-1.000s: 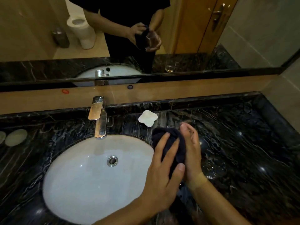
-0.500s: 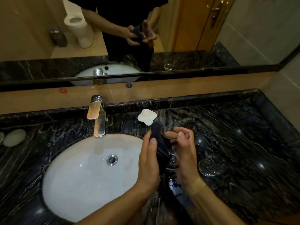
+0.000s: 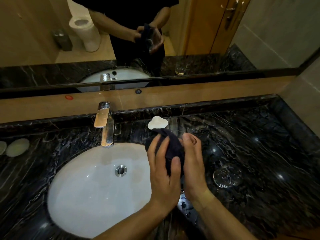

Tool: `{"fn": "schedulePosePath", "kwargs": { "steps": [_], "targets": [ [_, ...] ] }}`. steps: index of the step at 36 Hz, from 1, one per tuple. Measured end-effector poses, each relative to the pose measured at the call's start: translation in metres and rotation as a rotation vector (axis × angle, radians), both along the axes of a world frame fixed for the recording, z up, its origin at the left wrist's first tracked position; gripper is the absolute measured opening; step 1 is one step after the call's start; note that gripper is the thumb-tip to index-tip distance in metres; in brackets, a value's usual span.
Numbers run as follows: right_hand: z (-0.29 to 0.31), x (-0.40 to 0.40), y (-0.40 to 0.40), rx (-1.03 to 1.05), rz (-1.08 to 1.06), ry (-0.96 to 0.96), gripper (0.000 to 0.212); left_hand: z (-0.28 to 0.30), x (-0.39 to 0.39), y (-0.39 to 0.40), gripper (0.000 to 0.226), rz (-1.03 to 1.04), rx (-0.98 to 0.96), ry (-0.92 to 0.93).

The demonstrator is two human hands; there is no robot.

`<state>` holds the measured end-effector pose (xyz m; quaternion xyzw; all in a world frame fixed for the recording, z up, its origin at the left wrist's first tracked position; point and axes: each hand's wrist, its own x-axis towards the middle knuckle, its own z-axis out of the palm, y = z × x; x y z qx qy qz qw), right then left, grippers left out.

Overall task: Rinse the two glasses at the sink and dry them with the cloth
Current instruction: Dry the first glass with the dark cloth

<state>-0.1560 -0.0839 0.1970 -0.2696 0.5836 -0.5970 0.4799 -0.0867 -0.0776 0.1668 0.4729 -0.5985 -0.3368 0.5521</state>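
Observation:
My left hand (image 3: 164, 172) presses a dark navy cloth (image 3: 170, 144) around a clear glass (image 3: 180, 134) that my right hand (image 3: 193, 163) grips from the right side. The cloth hides most of that glass; only a faint bit of its rim shows above my right thumb. Both hands hover over the right edge of the white oval sink (image 3: 97, 191). A second clear glass (image 3: 226, 176) stands upright on the black marble counter (image 3: 259, 153), to the right of my hands and apart from them.
A chrome tap (image 3: 105, 125) stands behind the basin, its drain (image 3: 120, 170) in the middle. A white flower-shaped soap dish (image 3: 157, 122) sits just beyond the cloth. Two pale round pads (image 3: 17, 147) lie at the far left. A mirror (image 3: 155, 40) spans the back wall.
Half a second ago the glass was exposed in my right hand with the cloth at its side; now the cloth is wrapped over it again and my left hand covers it.

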Motion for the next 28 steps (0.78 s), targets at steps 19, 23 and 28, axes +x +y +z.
{"fn": "schedulePosePath", "kwargs": {
  "steps": [19,23,28],
  "targets": [
    [0.002,-0.012,-0.002,0.080,0.190,-0.223,0.027,0.015,0.019,-0.036,0.033,-0.091,0.520,0.603],
    [-0.005,0.007,-0.006,0.123,0.005,0.134,0.032,0.014,0.013,-0.028,0.031,0.010,0.482,0.522],
    [-0.010,0.019,0.000,0.092,-0.019,0.218,0.058,0.007,0.013,-0.023,0.028,0.098,0.469,0.383]
  ]
}}
